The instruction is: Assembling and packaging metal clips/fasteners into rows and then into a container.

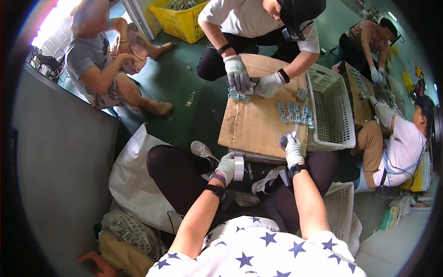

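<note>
My left hand [226, 167], in a striped glove, is closed round a roll of white tape [238, 168] just off the near edge of a cardboard sheet [258, 121]. At the sheet's near right corner, my right hand [293, 148] pinches a small pale strip [295, 129]; its exact kind is too small to tell. Just beyond my right fingertips lies a row of several light-blue clothespins [296, 112]. Across the sheet, a co-worker's gloved hands [251, 81] hold grey clips above more blue clothespins [238, 96].
A white plastic basket [328, 74] stands against the sheet's right side, and another [344, 203] is beside my right leg. A yellow basket [184, 21] stands at the back. Other people sit at left and right. A white sack [138, 175] lies left of my knee.
</note>
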Action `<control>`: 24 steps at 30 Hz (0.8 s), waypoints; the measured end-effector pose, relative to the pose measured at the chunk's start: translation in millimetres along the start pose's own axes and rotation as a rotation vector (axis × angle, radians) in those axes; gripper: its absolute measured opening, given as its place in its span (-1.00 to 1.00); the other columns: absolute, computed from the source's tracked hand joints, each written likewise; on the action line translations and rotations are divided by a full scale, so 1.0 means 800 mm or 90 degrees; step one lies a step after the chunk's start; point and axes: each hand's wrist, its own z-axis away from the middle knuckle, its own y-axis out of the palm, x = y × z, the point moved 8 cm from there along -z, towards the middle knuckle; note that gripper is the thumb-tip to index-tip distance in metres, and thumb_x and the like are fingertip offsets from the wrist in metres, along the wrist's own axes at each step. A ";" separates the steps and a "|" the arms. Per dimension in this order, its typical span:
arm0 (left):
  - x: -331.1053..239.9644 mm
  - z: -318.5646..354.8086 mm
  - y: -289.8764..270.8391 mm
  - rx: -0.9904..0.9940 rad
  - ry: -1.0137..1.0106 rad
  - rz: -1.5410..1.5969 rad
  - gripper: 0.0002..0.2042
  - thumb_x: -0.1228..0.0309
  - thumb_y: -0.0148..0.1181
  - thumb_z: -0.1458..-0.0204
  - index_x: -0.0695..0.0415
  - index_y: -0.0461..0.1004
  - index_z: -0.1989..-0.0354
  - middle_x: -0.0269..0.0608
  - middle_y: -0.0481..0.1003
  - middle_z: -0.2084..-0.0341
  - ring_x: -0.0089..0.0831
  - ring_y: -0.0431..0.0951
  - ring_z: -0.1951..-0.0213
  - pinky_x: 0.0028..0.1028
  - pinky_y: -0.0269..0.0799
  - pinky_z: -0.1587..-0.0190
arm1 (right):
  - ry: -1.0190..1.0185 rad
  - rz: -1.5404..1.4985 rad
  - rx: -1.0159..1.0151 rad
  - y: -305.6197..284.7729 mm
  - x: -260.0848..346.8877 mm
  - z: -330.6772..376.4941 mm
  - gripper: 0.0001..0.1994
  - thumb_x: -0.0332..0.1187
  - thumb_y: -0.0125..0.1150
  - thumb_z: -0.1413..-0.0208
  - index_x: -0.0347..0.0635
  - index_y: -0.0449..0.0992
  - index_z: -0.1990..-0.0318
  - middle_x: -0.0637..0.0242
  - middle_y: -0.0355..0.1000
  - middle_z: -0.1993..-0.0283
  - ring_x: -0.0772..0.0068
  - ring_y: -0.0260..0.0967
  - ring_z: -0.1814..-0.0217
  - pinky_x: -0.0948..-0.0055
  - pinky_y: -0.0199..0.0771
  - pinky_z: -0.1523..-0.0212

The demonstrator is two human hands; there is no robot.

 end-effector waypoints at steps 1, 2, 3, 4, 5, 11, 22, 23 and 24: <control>0.000 0.004 0.005 0.003 -0.011 0.002 -0.86 0.59 0.17 0.02 0.18 0.51 0.26 -0.27 0.53 0.47 -0.48 0.51 0.46 -0.48 0.50 0.39 | 0.001 0.004 0.000 -0.002 0.000 0.001 -0.78 -0.18 0.15 -0.11 -0.04 0.40 0.17 0.35 0.50 0.37 0.51 0.43 0.50 0.42 0.50 0.43; -0.001 0.007 0.010 0.006 -0.022 0.003 -0.86 0.59 0.17 0.02 0.18 0.51 0.26 -0.27 0.53 0.47 -0.48 0.51 0.47 -0.48 0.50 0.40 | 0.001 0.009 0.000 -0.004 0.001 0.001 -0.78 -0.18 0.15 -0.12 -0.05 0.40 0.16 0.35 0.50 0.37 0.52 0.43 0.50 0.43 0.50 0.43; -0.002 0.008 0.010 0.003 -0.023 0.014 -0.87 0.58 0.17 0.01 0.17 0.52 0.27 -0.27 0.53 0.47 -0.48 0.51 0.47 -0.48 0.50 0.41 | -0.002 0.010 0.004 -0.003 0.001 0.002 -0.78 -0.18 0.15 -0.12 -0.05 0.40 0.16 0.35 0.50 0.37 0.52 0.43 0.50 0.43 0.50 0.43; -0.003 0.009 0.011 0.004 -0.019 0.016 -0.87 0.58 0.17 0.01 0.17 0.52 0.27 -0.27 0.53 0.47 -0.48 0.51 0.47 -0.48 0.50 0.41 | -0.004 0.014 0.002 -0.003 0.001 0.001 -0.77 -0.18 0.14 -0.12 -0.05 0.40 0.15 0.34 0.50 0.36 0.52 0.42 0.50 0.43 0.51 0.43; -0.004 0.009 0.011 0.002 -0.023 0.015 -0.87 0.58 0.18 0.01 0.17 0.52 0.27 -0.27 0.53 0.47 -0.48 0.51 0.48 -0.48 0.50 0.41 | -0.006 0.018 -0.001 -0.004 0.001 0.000 -0.77 -0.18 0.14 -0.12 -0.05 0.40 0.14 0.34 0.50 0.35 0.52 0.42 0.49 0.43 0.51 0.42; 0.001 0.006 0.005 0.000 -0.040 0.020 -0.86 0.58 0.17 0.01 0.16 0.51 0.26 -0.29 0.53 0.47 -0.48 0.51 0.49 -0.47 0.50 0.42 | -0.008 0.012 0.001 0.002 0.004 0.006 -0.77 -0.20 0.12 -0.14 -0.04 0.40 0.11 0.33 0.49 0.34 0.51 0.42 0.49 0.43 0.51 0.42; -0.005 0.015 0.012 -0.011 -0.058 -0.032 -0.82 0.60 0.16 0.01 0.17 0.48 0.20 -0.29 0.51 0.46 -0.48 0.49 0.49 -0.47 0.50 0.42 | -0.013 0.014 -0.012 0.001 0.006 0.003 -0.82 -0.22 0.13 -0.13 -0.04 0.40 0.18 0.34 0.47 0.37 0.52 0.41 0.51 0.43 0.51 0.43; -0.006 0.014 0.013 -0.010 -0.057 -0.033 -0.82 0.60 0.16 0.01 0.17 0.48 0.20 -0.29 0.51 0.46 -0.48 0.49 0.49 -0.47 0.50 0.42 | -0.017 0.017 -0.015 0.000 0.006 0.004 -0.82 -0.22 0.13 -0.14 -0.04 0.40 0.18 0.35 0.47 0.37 0.52 0.41 0.50 0.42 0.50 0.42; -0.004 0.014 0.013 -0.006 -0.061 -0.025 -0.82 0.60 0.14 0.00 0.17 0.48 0.20 -0.29 0.51 0.46 -0.48 0.49 0.50 -0.47 0.49 0.43 | -0.021 0.020 -0.017 0.000 0.006 0.003 -0.82 -0.21 0.13 -0.14 -0.05 0.40 0.18 0.35 0.47 0.36 0.51 0.41 0.49 0.42 0.50 0.41</control>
